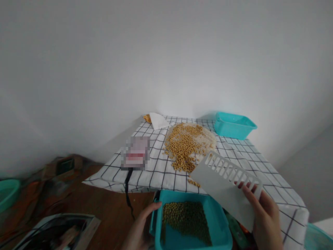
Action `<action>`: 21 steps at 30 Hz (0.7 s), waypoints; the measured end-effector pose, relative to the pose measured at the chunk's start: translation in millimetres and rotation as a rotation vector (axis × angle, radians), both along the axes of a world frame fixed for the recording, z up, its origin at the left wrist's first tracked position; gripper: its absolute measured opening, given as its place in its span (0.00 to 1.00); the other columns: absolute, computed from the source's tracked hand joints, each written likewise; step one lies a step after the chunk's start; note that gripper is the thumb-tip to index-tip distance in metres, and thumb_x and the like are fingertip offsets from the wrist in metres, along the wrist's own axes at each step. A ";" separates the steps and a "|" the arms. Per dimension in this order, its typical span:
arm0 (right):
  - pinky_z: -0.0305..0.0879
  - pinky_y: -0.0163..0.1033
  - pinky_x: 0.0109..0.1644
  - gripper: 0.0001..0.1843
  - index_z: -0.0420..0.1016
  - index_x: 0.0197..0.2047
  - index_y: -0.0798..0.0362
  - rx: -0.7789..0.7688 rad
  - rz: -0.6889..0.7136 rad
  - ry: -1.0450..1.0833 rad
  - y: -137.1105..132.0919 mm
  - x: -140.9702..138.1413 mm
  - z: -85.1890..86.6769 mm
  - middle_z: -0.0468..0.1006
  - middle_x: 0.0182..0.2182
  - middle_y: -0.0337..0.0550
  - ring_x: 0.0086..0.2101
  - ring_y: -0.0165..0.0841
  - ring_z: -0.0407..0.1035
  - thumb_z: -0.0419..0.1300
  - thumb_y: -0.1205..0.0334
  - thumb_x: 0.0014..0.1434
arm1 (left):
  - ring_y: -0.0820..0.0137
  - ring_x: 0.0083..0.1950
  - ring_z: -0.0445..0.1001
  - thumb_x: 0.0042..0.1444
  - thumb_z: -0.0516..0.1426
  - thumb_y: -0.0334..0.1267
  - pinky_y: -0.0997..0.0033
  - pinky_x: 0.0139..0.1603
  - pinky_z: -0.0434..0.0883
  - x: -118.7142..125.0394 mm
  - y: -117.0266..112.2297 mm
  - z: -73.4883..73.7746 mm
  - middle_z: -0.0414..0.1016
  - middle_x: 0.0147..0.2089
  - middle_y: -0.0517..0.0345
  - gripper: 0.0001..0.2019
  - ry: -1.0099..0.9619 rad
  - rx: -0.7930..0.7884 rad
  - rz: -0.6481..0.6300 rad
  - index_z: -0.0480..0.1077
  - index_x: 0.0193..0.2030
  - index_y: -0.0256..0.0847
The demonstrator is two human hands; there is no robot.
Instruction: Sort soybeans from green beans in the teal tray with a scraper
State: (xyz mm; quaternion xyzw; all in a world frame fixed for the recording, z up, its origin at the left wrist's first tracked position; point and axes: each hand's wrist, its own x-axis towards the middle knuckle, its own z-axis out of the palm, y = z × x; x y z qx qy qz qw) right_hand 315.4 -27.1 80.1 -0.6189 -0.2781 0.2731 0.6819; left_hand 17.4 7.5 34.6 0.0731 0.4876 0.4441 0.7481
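Note:
My right hand [262, 211] grips a white slotted plastic scoop [223, 180] by its far end, its flat edge resting at the near side of a pile of yellow beans mixed with white grains [186, 144] on the checked tablecloth [156, 166]. My left hand [142, 225] holds the left rim of a teal tub [220, 222] at the table's near edge. The tub holds a layer of greenish beans [186, 217].
A second teal tub [232, 125] stands at the table's far right corner, beside the wall. A folded white cloth [158, 120] lies at the far edge. A blurred card with a black cord [135, 152] lies left. Clutter and a magazine [57, 231] cover the wooden floor at left.

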 end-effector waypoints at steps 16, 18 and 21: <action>0.69 0.34 0.31 0.23 0.83 0.36 0.54 0.049 -0.151 0.160 -2.9 12.4 0.2 0.84 0.35 0.45 0.35 0.39 0.77 0.78 0.51 0.37 | 0.52 0.49 0.84 0.43 0.71 0.38 0.60 0.47 0.80 0.0 0.5 -11.6 0.87 0.37 0.48 0.12 -0.003 0.004 0.007 0.82 0.35 0.37; 0.69 0.33 0.30 0.23 0.82 0.34 0.54 0.106 -0.285 0.234 -4.5 22.9 -0.6 0.83 0.35 0.42 0.34 0.35 0.75 0.78 0.55 0.34 | 0.52 0.50 0.83 0.44 0.71 0.38 0.59 0.50 0.79 0.4 -1.1 -10.8 0.87 0.39 0.49 0.11 -0.017 -0.008 0.002 0.82 0.35 0.37; 0.67 0.31 0.29 0.20 0.81 0.33 0.53 0.131 -0.386 0.265 -8.5 31.9 1.3 0.80 0.34 0.38 0.31 0.30 0.72 0.78 0.57 0.35 | 0.52 0.49 0.84 0.42 0.72 0.38 0.59 0.50 0.79 2.3 -4.6 -2.0 0.87 0.35 0.52 0.07 -0.006 -0.033 0.008 0.81 0.28 0.40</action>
